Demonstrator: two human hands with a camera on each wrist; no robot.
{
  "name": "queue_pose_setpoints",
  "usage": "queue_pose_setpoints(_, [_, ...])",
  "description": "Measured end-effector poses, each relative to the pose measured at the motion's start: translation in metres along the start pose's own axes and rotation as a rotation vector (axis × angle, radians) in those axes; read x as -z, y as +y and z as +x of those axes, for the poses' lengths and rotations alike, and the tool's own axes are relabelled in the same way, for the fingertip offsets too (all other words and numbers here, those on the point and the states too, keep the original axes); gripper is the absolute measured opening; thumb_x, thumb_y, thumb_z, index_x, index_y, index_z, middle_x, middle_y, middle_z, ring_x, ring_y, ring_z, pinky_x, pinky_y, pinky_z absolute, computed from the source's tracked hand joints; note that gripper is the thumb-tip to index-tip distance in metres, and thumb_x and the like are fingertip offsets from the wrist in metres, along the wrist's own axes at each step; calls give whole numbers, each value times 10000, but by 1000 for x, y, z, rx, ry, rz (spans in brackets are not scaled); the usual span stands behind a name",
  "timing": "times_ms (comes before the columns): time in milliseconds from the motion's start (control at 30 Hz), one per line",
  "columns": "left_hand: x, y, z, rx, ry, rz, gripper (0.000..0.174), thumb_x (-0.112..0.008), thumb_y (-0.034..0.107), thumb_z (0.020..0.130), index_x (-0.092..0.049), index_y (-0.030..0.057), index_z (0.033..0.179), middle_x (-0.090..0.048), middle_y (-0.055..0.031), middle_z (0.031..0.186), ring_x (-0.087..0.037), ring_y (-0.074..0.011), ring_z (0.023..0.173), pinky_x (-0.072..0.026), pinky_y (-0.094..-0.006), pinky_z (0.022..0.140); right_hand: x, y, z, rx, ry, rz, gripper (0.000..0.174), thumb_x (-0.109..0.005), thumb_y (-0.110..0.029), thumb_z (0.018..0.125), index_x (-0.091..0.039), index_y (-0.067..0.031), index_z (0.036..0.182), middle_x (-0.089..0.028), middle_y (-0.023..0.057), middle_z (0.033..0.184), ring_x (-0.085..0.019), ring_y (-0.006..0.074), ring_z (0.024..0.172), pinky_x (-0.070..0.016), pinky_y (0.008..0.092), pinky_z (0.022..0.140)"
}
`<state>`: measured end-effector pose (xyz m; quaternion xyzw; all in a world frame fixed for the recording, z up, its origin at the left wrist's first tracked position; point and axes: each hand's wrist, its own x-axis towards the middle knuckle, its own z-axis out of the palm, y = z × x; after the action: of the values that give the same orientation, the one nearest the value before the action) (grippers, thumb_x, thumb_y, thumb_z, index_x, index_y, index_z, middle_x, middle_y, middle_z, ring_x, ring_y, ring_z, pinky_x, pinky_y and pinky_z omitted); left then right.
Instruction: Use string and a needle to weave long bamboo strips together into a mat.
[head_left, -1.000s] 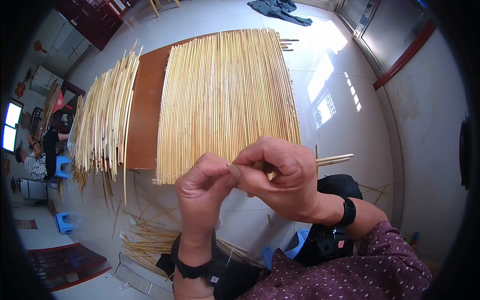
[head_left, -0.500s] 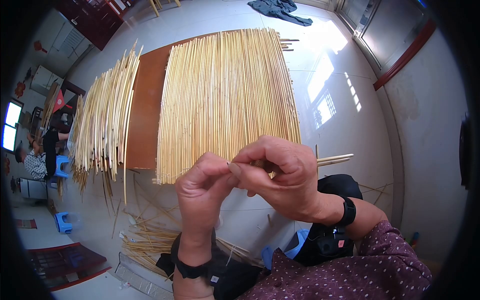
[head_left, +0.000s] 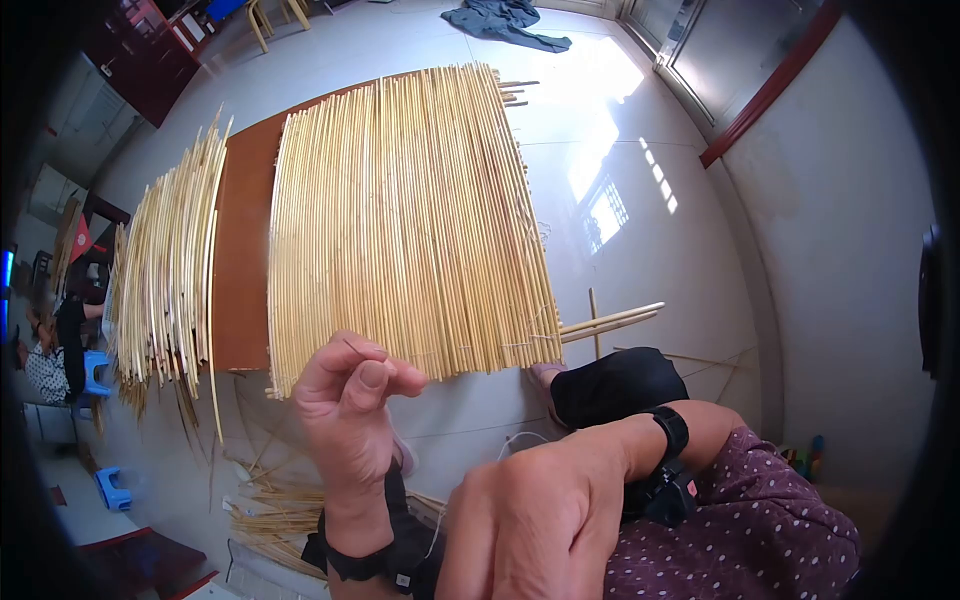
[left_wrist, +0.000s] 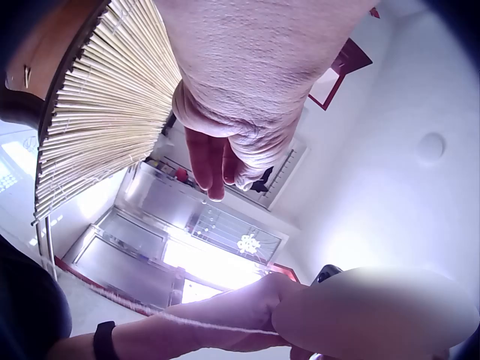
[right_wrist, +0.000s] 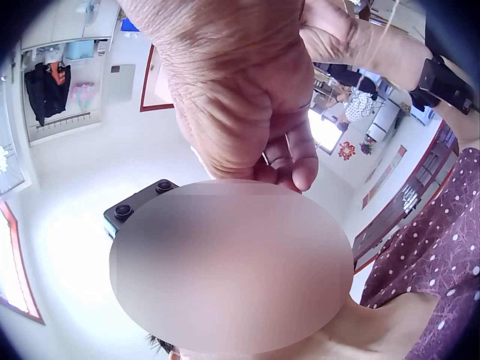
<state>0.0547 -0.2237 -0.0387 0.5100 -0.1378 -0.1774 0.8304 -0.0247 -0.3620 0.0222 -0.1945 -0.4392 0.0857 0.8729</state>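
In the head view, my left hand [head_left: 350, 410] is raised before the near edge of the reed mat [head_left: 400, 220], thumb and forefinger pinching a thin needle-like thing [head_left: 352, 347]. My right hand [head_left: 530, 520] is lower and close to the camera, its fingertips hidden there. The right wrist view shows the right hand [right_wrist: 240, 97] with curled fingers close to the person's face, a ring on one finger. A white thread [left_wrist: 180, 320] runs to the right hand [left_wrist: 281, 315] in the left wrist view; the hand's exact hold on it is blurred.
The mat lies on a brown board [head_left: 243, 260]. Loose reeds [head_left: 170, 270] are heaped left of it, and more reeds [head_left: 265, 520] lie on the floor. Two reeds [head_left: 615, 322] stick out right of the mat. Another person [head_left: 45, 370] sits at the far left.
The hands were together and are now apart; the right has come back toward the face, the left has shifted slightly left and down. The head view has turned right.
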Motion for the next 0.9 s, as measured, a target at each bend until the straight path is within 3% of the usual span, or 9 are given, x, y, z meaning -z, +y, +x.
queue_pose_setpoints(100, [-2, -1, 0, -3, 71, 4, 145, -715, 107, 892, -642, -10, 937, -582, -44, 821, -697, -203, 701, -580, -317, 616, -9, 8, -4, 57, 56, 49, 285, -709, -215, 914, -700, 53, 818, -573, 123, 670, -528, 242, 577, -380, 350, 504])
queue_pose_setpoints(233, [-3, 0, 0, 7, 67, 0, 130, -708, 99, 895, -643, -4, 940, -583, -41, 828, -695, -201, 701, -574, -316, 614, -7, 10, 3, 185, 38, -23, 303, -691, -239, 928, -703, 44, 820, -601, 135, 695, -544, 249, 591, -395, 360, 528])
queue_pose_setpoints(367, [-4, -3, 1, 17, 71, 0, 111, -702, 84, 895, -645, 0, 942, -588, -43, 827, -689, -200, 698, -567, -318, 617, -3, 10, 2, 161, 38, -51, 318, -682, -260, 934, -707, 36, 822, -614, 130, 702, -554, 252, 603, -405, 363, 539])
queue_pose_setpoints(467, [-5, -2, 1, 20, 74, -1, 109, -702, 80, 895, -646, 0, 943, -593, -46, 829, -686, -200, 696, -566, -320, 618, 0, 19, 0, 248, -98, -215, 296, -696, -245, 927, -710, 32, 822, -616, 123, 697, -567, 255, 615, -419, 362, 545])
queue_pose_setpoints(533, [-5, -2, 1, 23, 79, -3, 111, -704, 79, 894, -646, -1, 944, -596, -47, 830, -685, -200, 696, -567, -320, 618, -15, 12, -3, 154, 139, -12, 266, -697, -208, 929, -707, 34, 820, -619, 128, 700, -580, 257, 628, -431, 360, 551])
queue_pose_setpoints(633, [-5, -2, 1, 19, 72, -6, 110, -704, 76, 895, -647, -4, 945, -604, -52, 835, -687, -202, 702, -569, -318, 619, -15, 24, -4, 245, 141, -59, 245, -691, -172, 933, -697, 42, 813, -627, 130, 716, -589, 262, 639, -438, 352, 551])
queue_pose_setpoints(733, [-6, -1, 0, 28, 83, -10, 112, -704, 74, 895, -649, -8, 948, -609, -58, 829, -689, -204, 701, -573, -316, 621, -15, 14, -5, 164, 138, -90, 253, -675, -168, 946, -689, 42, 805, -629, 127, 730, -566, 247, 615, -419, 339, 533])
queue_pose_setpoints(833, [-5, 0, 1, 20, 82, -9, 113, -703, 77, 898, -651, -8, 951, -615, -61, 814, -691, -206, 701, -576, -315, 621, 15, 12, -2, 197, -102, -300, 262, -671, -181, 950, -691, 35, 804, -614, 120, 724, -533, 226, 588, -393, 334, 516])
queue_pose_setpoints(900, [-5, -1, 1, 24, 67, -31, 111, -702, 77, 899, -652, -7, 953, -618, -62, 802, -693, -203, 702, -578, -316, 621, 10, -2, 2, 127, -67, -222, 264, -670, -190, 950, -694, 30, 806, -603, 115, 714, -519, 217, 579, -379, 335, 511])
